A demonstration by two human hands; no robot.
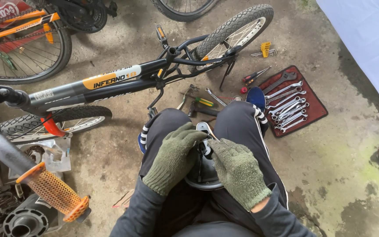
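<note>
Bicycle saddle [203, 173] is lying across the lap, nose pointing away; left hand [174, 158] and right hand [238, 171] are gripping it, fingers [216, 148] closing on its underside clamp.

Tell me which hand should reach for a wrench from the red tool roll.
Right. The right hand lies on the same side as the red tool roll with its wrenches. The left hand grips the bicycle saddle on the lap and would have to cross over.
</note>
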